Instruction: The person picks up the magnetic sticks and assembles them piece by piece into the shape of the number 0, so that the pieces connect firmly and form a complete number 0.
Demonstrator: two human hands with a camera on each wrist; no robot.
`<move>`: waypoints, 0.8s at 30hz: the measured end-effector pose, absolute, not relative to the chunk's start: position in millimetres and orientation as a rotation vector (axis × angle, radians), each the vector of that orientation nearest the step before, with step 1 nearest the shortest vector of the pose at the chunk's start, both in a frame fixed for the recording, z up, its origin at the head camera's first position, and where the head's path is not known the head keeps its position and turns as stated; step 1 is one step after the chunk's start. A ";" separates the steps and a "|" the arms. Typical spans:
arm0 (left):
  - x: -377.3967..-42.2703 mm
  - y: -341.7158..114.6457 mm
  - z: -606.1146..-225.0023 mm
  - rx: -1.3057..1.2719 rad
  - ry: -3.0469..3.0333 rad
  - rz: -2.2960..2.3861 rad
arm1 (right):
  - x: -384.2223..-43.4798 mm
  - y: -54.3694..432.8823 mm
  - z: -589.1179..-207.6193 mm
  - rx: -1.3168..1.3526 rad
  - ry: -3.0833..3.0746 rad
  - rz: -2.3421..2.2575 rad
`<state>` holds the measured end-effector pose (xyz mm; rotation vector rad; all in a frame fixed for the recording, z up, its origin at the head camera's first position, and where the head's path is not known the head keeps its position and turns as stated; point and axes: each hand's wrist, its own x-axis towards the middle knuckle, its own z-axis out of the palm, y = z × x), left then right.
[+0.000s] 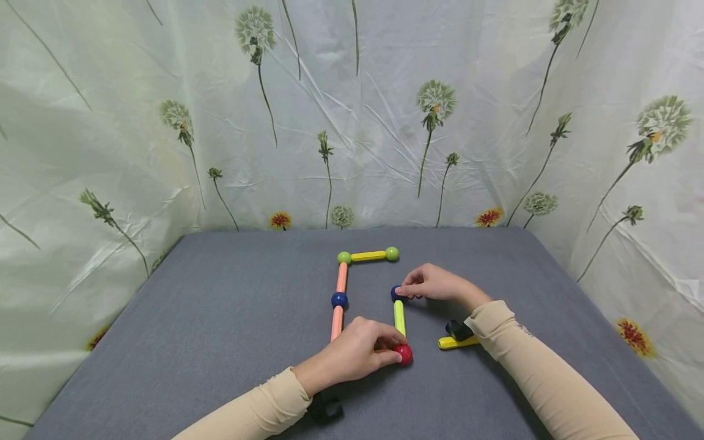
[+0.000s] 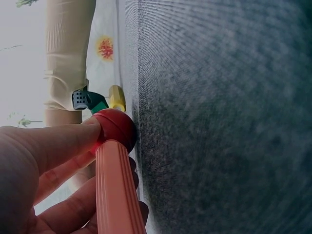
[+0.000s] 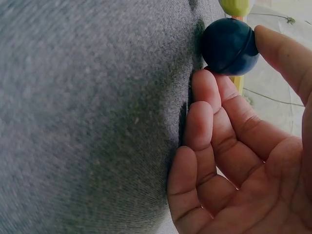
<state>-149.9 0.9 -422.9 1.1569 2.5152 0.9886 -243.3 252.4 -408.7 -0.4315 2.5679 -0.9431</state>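
My left hand (image 1: 360, 349) pinches a red ball (image 1: 404, 354) between thumb and fingers at the near end of a lime-green stick (image 1: 399, 318). In the left wrist view, a salmon stick (image 2: 117, 185) meets that red ball (image 2: 117, 129). At the lime stick's far end is a dark blue ball (image 1: 396, 293), held by my right hand (image 1: 434, 283). The right wrist view shows the thumb and fingertips on opposite sides of this blue ball (image 3: 230, 47), the other fingers loosely bent close to the cloth.
To the left, salmon sticks (image 1: 341, 278) join another blue ball (image 1: 339, 300) and a green ball (image 1: 344, 258). From there a yellow stick (image 1: 368, 256) leads to a second green ball (image 1: 392, 253). A loose yellow stick (image 1: 452, 343) lies under the right forearm on the grey tabletop (image 1: 231, 318).
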 end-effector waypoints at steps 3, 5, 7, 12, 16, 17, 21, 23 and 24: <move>-150.0 0.9 -423.6 1.156 2.516 0.989 | -243.6 252.5 -409.0 -0.454 2.565 -0.939; -150.1 0.9 -423.9 1.156 2.516 0.991 | -243.4 252.4 -408.5 -0.464 2.561 -0.939; -150.2 1.0 -423.8 1.157 2.516 0.990 | -243.5 252.6 -408.0 -0.464 2.558 -0.936; -150.2 0.7 -423.3 1.166 2.519 0.984 | -243.5 253.3 -406.7 -0.462 2.554 -0.922; -150.2 0.6 -423.5 1.170 2.519 0.986 | -243.9 253.6 -406.9 -0.460 2.550 -0.913; -150.2 0.6 -423.7 1.171 2.519 0.987 | -244.1 253.6 -407.2 -0.460 2.549 -0.911; -150.2 0.6 -424.4 1.172 2.518 0.992 | -243.8 253.6 -407.2 -0.458 2.549 -0.909; -150.2 0.6 -424.1 1.176 2.518 0.991 | -243.5 253.7 -406.8 -0.463 2.547 -0.913; -150.2 0.6 -423.7 1.176 2.518 0.989 | -243.1 253.8 -406.4 -0.467 2.546 -0.915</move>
